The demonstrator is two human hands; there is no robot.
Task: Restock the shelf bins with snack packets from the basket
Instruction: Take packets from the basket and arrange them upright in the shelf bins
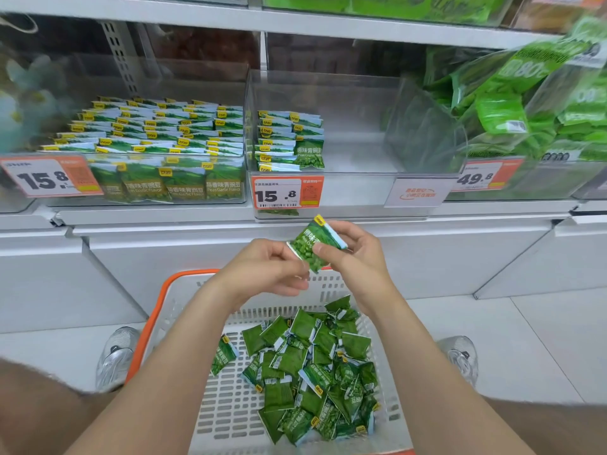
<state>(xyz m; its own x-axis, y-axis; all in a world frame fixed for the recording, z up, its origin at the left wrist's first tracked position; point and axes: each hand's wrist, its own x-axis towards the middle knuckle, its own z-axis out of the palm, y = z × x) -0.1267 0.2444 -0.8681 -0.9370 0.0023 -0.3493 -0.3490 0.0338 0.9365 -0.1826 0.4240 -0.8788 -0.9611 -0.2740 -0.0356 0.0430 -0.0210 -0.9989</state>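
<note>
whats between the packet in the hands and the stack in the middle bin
The head view shows the middle bin's clear front wall with its orange 15.8 price tag between the held pea packet and the stack.

The scene is bright and evenly lit, with white light that seems to come from above. Shadows are soft: the space under the upper white metal shelf board [295, 21] is dark, and only faint shade lies on the pale floor tiles [525, 339]. The walls of the clear plastic middle bin [345, 93] carry milky reflections. The centre is sharp, and the orange-and-white price label [285, 193] reads easily. The large green bags [525, 80] at the upper right and the far left edge are smeared. Straight shelf lines bend toward the corners.
</note>
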